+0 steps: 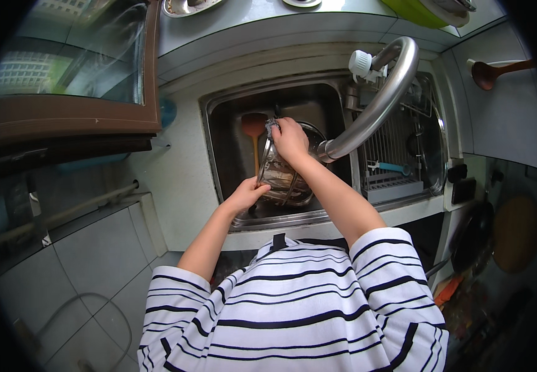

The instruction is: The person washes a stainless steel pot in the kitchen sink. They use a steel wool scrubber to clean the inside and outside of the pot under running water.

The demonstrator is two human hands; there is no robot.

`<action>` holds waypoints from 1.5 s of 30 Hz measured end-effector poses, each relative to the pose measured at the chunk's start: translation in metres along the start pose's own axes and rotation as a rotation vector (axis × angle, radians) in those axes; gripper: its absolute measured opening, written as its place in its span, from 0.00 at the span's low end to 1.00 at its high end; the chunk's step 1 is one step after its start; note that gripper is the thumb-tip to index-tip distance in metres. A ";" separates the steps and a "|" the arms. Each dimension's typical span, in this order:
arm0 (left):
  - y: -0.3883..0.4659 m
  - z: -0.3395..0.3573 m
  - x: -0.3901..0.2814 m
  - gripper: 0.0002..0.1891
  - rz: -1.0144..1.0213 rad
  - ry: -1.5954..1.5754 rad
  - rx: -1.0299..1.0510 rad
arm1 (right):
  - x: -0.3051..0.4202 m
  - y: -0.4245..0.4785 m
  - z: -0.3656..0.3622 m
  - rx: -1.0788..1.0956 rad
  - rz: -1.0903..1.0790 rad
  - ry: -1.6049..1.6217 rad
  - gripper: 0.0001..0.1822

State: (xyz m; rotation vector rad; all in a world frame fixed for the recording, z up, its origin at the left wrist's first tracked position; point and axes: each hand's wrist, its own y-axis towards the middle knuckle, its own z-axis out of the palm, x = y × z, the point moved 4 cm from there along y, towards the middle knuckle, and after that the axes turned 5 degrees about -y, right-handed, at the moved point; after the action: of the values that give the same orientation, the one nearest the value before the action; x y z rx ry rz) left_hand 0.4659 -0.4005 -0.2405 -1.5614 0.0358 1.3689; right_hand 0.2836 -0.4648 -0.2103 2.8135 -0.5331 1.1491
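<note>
In the left basin of a steel sink (pixel 231 158), my left hand (pixel 247 193) grips the near-left rim of a tilted, shiny metal pot (pixel 285 181), thumb over the edge. My right hand (pixel 291 138) presses a steel wool scrubber (pixel 271 125) to the pot's far rim. Behind the pot lies a spatula with a reddish-brown head (pixel 254 124) and a yellow handle. A round vessel with a shiny rim (pixel 314 132) is partly hidden behind my right hand. The curved steel faucet (pixel 389 102) arches over the right of the basin.
A dish rack (pixel 391 186) with a blue-handled peeler (pixel 391 167) fills the sink's right side. A brown-framed window (pixel 152 69) juts in at upper left. A wooden ladle (pixel 484 76) is at the right wall, a green basin (pixel 412 11) at the back. Pans hang at lower right.
</note>
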 end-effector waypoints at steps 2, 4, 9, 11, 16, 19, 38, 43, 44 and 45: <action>0.004 -0.004 0.000 0.11 -0.045 0.029 0.029 | 0.002 -0.004 0.003 -0.111 -0.070 -0.005 0.11; 0.006 0.000 -0.027 0.11 0.023 -0.096 -0.070 | 0.006 -0.022 0.001 -0.065 -0.167 0.020 0.14; 0.014 -0.006 -0.045 0.12 0.038 -0.119 -0.103 | 0.028 -0.071 -0.005 -0.043 -0.305 -0.008 0.18; 0.014 -0.003 -0.044 0.11 0.091 -0.126 -0.110 | 0.028 -0.066 -0.003 -0.057 -0.283 0.009 0.18; 0.014 0.001 -0.045 0.12 0.103 -0.145 -0.103 | 0.015 -0.013 0.019 -0.140 -0.045 -0.055 0.14; 0.017 0.000 -0.045 0.14 0.112 -0.190 -0.089 | 0.011 0.000 0.019 -0.105 0.018 -0.091 0.13; 0.022 0.012 -0.028 0.14 0.159 -0.213 -0.099 | 0.014 -0.011 0.002 -0.043 0.016 -0.096 0.16; 0.018 0.014 -0.026 0.10 0.171 -0.117 -0.159 | 0.034 -0.074 -0.012 -0.061 -0.163 -0.077 0.21; 0.014 0.018 -0.031 0.09 0.174 -0.200 -0.149 | 0.034 -0.081 -0.013 -0.069 -0.183 -0.091 0.21; 0.015 0.017 -0.027 0.09 0.163 -0.184 -0.142 | 0.035 -0.086 -0.013 -0.081 -0.202 -0.101 0.21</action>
State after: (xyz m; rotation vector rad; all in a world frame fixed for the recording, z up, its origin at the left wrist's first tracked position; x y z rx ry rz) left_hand 0.4354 -0.4113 -0.2272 -1.5694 -0.0487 1.6698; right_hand 0.3272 -0.3918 -0.1706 2.7893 -0.2851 0.9316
